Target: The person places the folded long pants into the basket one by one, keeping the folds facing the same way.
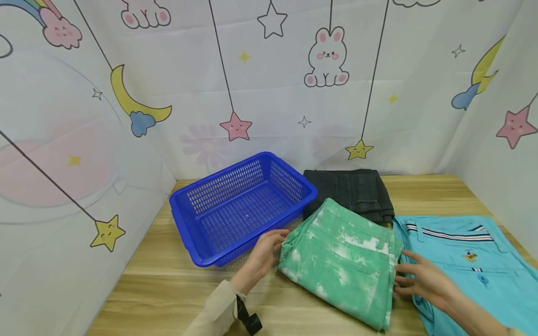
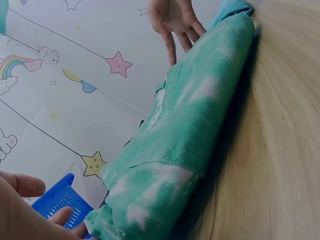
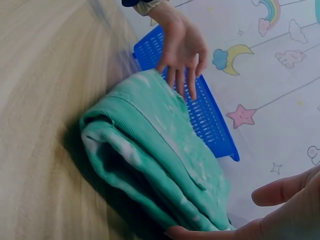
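Observation:
Folded green trousers with white tie-dye patches (image 1: 340,266) lie on the table between my two hands. At their left edge my left hand (image 1: 265,252) has its fingertips touching the cloth, fingers loosely bent. My right hand (image 1: 426,277) is at the right edge, its fingers spread along the folded side. In the right wrist view the folded layers of the green trousers (image 3: 145,150) show thick and stacked, with the left hand (image 3: 182,50) beyond them, fingers extended. The left wrist view shows the right hand (image 2: 175,20) at the far end of the cloth.
A blue plastic basket (image 1: 244,252) stands behind my left hand, with nothing in it. Folded dark trousers (image 1: 349,191) lie behind the green ones. Light blue trousers (image 1: 475,280) spread under and beyond my right forearm. Printed white cloth walls (image 1: 269,93) enclose the wooden table (image 1: 138,298).

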`<state>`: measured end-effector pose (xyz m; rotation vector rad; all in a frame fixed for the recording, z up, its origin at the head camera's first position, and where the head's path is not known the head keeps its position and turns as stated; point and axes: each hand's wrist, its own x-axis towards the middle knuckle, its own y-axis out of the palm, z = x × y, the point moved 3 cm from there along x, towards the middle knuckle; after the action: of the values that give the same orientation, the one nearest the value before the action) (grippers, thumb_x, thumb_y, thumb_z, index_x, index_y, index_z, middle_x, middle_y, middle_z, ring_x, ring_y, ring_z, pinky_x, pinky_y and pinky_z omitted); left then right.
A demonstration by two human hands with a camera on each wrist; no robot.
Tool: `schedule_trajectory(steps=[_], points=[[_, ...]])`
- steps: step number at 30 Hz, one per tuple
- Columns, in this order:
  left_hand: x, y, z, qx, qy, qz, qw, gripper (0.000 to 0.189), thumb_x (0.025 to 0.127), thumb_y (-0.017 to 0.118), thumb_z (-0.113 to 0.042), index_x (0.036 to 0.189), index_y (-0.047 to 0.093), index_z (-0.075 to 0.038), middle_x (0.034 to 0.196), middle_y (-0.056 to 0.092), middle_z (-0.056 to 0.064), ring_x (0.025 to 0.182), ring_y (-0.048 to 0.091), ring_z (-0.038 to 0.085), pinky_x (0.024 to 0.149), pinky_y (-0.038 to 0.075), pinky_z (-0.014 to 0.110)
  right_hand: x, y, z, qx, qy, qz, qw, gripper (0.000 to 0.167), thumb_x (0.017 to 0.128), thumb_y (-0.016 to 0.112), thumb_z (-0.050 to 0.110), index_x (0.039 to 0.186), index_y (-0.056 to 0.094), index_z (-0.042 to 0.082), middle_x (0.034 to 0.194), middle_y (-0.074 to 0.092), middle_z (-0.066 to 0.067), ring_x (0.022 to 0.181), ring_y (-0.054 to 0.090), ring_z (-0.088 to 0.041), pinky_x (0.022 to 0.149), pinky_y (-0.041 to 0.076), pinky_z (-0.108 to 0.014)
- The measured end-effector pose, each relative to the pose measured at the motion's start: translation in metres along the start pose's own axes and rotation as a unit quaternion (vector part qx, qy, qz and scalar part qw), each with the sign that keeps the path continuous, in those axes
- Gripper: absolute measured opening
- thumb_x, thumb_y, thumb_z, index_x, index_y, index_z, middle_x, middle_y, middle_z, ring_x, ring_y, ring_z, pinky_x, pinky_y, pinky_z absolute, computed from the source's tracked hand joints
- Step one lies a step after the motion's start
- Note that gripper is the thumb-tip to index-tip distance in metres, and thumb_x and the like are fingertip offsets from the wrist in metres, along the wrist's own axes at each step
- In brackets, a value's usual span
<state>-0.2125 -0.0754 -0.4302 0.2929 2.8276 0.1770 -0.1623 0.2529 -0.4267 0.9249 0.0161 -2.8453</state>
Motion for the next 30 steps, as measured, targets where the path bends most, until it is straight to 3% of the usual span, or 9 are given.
schedule_trajectory(steps=[3, 7, 10, 15, 19, 22, 24, 27, 30], points=[[-0.003, -0.002, 0.001, -0.012, -0.010, -0.020, 0.9997, 0.043, 0.087, 0.040, -0.007, 0.128, 0.041, 0.006, 0.137, 0.037, 0.022, 0.128, 0.031, 0.040, 0.096, 0.029, 0.060, 0.001, -0.005, 0.003, -0.005, -0.006, 0.006, 1.0000, 0.089, 0.090, 0.049, 0.016, 0.136, -0.025, 0.001, 0.138, -0.003, -0.038, 0.115, 0.032, -0.052, 0.088, 0.044, -0.049], [-0.008, -0.005, 0.004, -0.040, -0.029, -0.062, 0.9968, 0.042, 0.083, 0.044, -0.006, 0.124, 0.045, 0.006, 0.133, 0.041, 0.022, 0.115, 0.042, 0.036, 0.090, 0.034, 0.055, 0.003, -0.011, 0.006, -0.009, -0.015, 0.013, 0.9998, 0.086, 0.090, 0.048, 0.014, 0.138, -0.022, 0.002, 0.138, 0.000, -0.038, 0.103, 0.049, -0.036, 0.088, 0.044, -0.049], [-0.011, -0.008, 0.006, -0.052, -0.041, -0.078, 0.9947, 0.043, 0.081, 0.044, -0.007, 0.122, 0.046, 0.007, 0.132, 0.040, 0.022, 0.108, 0.043, 0.033, 0.086, 0.038, 0.051, 0.003, -0.016, 0.010, -0.021, -0.023, 0.020, 0.9993, 0.082, 0.091, 0.046, 0.014, 0.139, -0.020, 0.002, 0.139, -0.001, -0.037, 0.099, 0.052, -0.029, 0.089, 0.044, -0.048], [-0.018, -0.013, 0.011, -0.053, -0.063, -0.058, 0.9949, 0.050, 0.084, 0.041, -0.010, 0.131, 0.037, 0.006, 0.138, 0.027, 0.027, 0.119, 0.033, 0.049, 0.086, 0.035, 0.064, 0.004, -0.022, 0.017, -0.062, -0.043, 0.026, 0.9968, 0.073, 0.094, 0.039, 0.018, 0.139, -0.016, -0.002, 0.139, -0.005, -0.038, 0.105, 0.051, -0.030, 0.091, 0.044, -0.045], [-0.022, -0.015, 0.014, -0.058, -0.072, -0.046, 0.9946, 0.052, 0.084, 0.040, -0.011, 0.132, 0.033, 0.008, 0.140, 0.021, 0.029, 0.123, 0.027, 0.051, 0.085, 0.033, 0.068, 0.005, -0.028, 0.025, -0.092, -0.065, 0.031, 0.9931, 0.070, 0.096, 0.036, 0.021, 0.140, -0.012, -0.004, 0.140, -0.003, -0.037, 0.112, 0.047, -0.033, 0.092, 0.044, -0.043], [-0.025, -0.015, 0.016, -0.065, -0.073, -0.039, 0.9944, 0.054, 0.084, 0.040, -0.010, 0.133, 0.028, 0.010, 0.139, 0.018, 0.031, 0.124, 0.024, 0.052, 0.083, 0.034, 0.068, 0.006, -0.030, 0.033, -0.146, -0.097, 0.045, 0.9834, 0.068, 0.096, 0.038, 0.024, 0.140, -0.004, -0.007, 0.141, 0.004, -0.036, 0.115, 0.047, -0.035, 0.091, 0.045, -0.042], [-0.027, -0.015, 0.016, -0.071, -0.074, -0.035, 0.9941, 0.048, 0.083, 0.039, -0.009, 0.127, 0.033, 0.011, 0.139, 0.016, 0.033, 0.125, 0.022, 0.052, 0.081, 0.034, 0.070, 0.008, -0.030, 0.040, -0.193, -0.123, 0.053, 0.9719, 0.067, 0.096, 0.039, 0.026, 0.140, 0.002, -0.008, 0.142, 0.011, -0.035, 0.115, 0.048, -0.034, 0.090, 0.046, -0.041], [-0.030, -0.014, 0.017, -0.080, -0.075, -0.038, 0.9933, 0.021, 0.082, 0.039, -0.008, 0.097, 0.050, 0.002, 0.137, 0.018, 0.034, 0.125, 0.021, 0.052, 0.079, 0.033, 0.072, 0.010, -0.032, 0.049, -0.253, -0.159, 0.065, 0.9523, 0.065, 0.095, 0.040, 0.028, 0.139, 0.010, -0.010, 0.140, 0.020, -0.035, 0.117, 0.045, -0.039, 0.089, 0.046, -0.043], [-0.032, -0.013, 0.019, -0.084, -0.077, -0.040, 0.9927, 0.014, 0.082, 0.038, -0.009, 0.070, 0.045, -0.012, 0.136, 0.020, 0.035, 0.125, 0.021, 0.052, 0.077, 0.033, 0.073, 0.015, -0.036, 0.058, -0.292, -0.174, 0.060, 0.9387, 0.063, 0.094, 0.041, 0.031, 0.138, 0.017, -0.009, 0.137, 0.028, -0.033, 0.115, 0.047, -0.039, 0.088, 0.045, -0.045]])
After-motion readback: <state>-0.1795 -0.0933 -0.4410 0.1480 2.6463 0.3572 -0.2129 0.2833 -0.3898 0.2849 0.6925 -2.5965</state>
